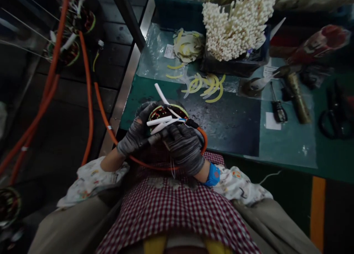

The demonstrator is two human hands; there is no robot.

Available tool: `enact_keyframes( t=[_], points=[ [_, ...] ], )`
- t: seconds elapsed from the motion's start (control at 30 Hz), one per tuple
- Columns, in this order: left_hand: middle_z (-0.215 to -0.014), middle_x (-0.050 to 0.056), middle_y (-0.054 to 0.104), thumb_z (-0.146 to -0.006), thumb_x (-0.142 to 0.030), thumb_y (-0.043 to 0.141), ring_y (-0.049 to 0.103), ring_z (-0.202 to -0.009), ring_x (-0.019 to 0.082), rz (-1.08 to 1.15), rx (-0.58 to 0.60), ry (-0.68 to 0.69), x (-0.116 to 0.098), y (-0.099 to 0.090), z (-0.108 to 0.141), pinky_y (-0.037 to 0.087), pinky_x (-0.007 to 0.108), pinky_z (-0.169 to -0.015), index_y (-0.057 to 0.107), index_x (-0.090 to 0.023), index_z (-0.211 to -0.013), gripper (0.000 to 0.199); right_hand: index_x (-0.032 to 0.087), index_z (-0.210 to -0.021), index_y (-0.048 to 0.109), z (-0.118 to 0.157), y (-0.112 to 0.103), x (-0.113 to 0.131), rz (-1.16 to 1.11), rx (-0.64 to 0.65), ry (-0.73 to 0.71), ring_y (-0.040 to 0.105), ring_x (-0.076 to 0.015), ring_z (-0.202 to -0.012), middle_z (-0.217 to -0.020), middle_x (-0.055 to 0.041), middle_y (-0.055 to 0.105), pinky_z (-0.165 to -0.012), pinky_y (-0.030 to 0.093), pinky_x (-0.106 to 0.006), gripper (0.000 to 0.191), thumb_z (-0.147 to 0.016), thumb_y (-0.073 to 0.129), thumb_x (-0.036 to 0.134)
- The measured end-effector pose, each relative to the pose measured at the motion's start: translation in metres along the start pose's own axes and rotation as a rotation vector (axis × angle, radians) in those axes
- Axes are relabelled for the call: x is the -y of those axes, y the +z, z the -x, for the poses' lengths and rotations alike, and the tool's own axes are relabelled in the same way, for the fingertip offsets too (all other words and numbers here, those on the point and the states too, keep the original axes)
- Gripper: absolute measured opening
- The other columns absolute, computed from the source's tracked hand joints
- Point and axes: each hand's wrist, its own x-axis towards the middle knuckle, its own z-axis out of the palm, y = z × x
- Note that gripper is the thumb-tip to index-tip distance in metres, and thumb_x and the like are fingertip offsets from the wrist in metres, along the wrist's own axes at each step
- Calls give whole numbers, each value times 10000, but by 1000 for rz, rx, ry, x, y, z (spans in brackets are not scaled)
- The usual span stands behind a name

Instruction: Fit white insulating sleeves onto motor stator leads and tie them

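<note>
A round motor stator with red windings and a yellow-green rim sits at the table's near edge, in front of my apron. White sleeves stick out over its opening, and an orange cable leaves it on the right through a black sheath. My left hand, in a grey striped glove, is wrapped round its left side. My right hand, gloved alike, curls over the near right side, fingers by the sleeve ends. The stator's lower body is hidden by my hands.
Yellow and clear curved strips lie beyond the stator. Behind them stands a dark bin of white-tipped sticks. To the right are a screwdriver, a mallet and black scissors. More orange cables hang at left.
</note>
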Motion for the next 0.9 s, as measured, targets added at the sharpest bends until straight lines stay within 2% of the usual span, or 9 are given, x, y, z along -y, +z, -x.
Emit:
enact_keyframes(
  t=[0.1,0.2,0.3,0.37,0.43,0.53,0.63,0.73,0.9],
  points=[
    [-1685,55,415,-973,-553,669,428,-1546,334,43,-13,-54,2,7,7,404,587,-1302,305,-419,-1658,787,221,-1096,818,3,-2,-2,-5,-100,-17,730,-230,-1005,-1116,-49,828,-886,609,-346,230,-1054,592,233],
    [-1751,34,309,-1003,-639,557,371,-1591,345,82,-12,-91,3,18,14,381,567,-1325,209,-431,-1682,791,302,-1072,810,9,-16,-11,-52,-261,-136,712,-182,-990,-1018,8,820,-930,601,-301,216,-1017,641,179],
    [-1770,57,268,-1015,-684,483,313,-1619,364,32,-76,-48,3,33,17,329,573,-1345,134,-400,-1703,821,339,-1153,768,11,-31,-25,-65,-340,-210,648,-188,-1234,-1171,18,785,-1124,527,-333,244,-981,704,180],
    [-1757,78,293,-1015,-676,492,319,-1615,369,-60,-149,39,-1,43,15,321,568,-1345,123,-374,-1709,843,321,-1281,711,11,-34,-36,-16,-321,-136,545,-234,-1415,-1348,-23,722,-1234,443,-428,309,-995,685,209],
    [-1745,113,300,-1006,-708,480,337,-1600,387,-136,-188,122,-8,51,10,330,573,-1331,131,-327,-1715,878,296,-1399,637,9,-29,-46,11,-266,-24,466,-291,-1501,-1466,-73,651,-1269,389,-531,375,-1025,649,310],
    [-1740,174,274,-1002,-757,413,344,-1585,424,-144,-160,173,-19,53,0,340,615,-1301,129,-260,-1719,917,242,-1532,516,8,-19,-59,-34,-191,79,381,-363,-1556,-1546,-145,572,-1272,348,-617,592,-1016,624,510],
    [-1751,197,234,-1045,-624,441,284,-1613,424,-122,-80,175,-23,46,-4,300,628,-1310,75,-253,-1724,857,256,-1603,406,9,-14,-69,-92,-153,122,348,-387,-1570,-1597,-152,504,-1259,347,-645,727,-1000,581,622],
    [-1780,176,157,-1063,-550,439,199,-1650,389,-137,4,189,-20,40,-3,263,614,-1327,-15,-273,-1726,850,297,-1648,294,9,-14,-78,-149,-114,69,348,-387,-1570,-1636,-140,445,-1244,371,-645,801,-989,568,661],
    [-1783,167,156,-1043,-667,412,213,-1646,382,-121,-100,260,-11,48,-2,255,580,-1338,39,-248,-1729,887,293,-1698,154,9,-12,-79,-155,-155,63,360,-382,-1561,-1650,-153,402,-1221,409,-643,894,-993,536,688]
  ],
)
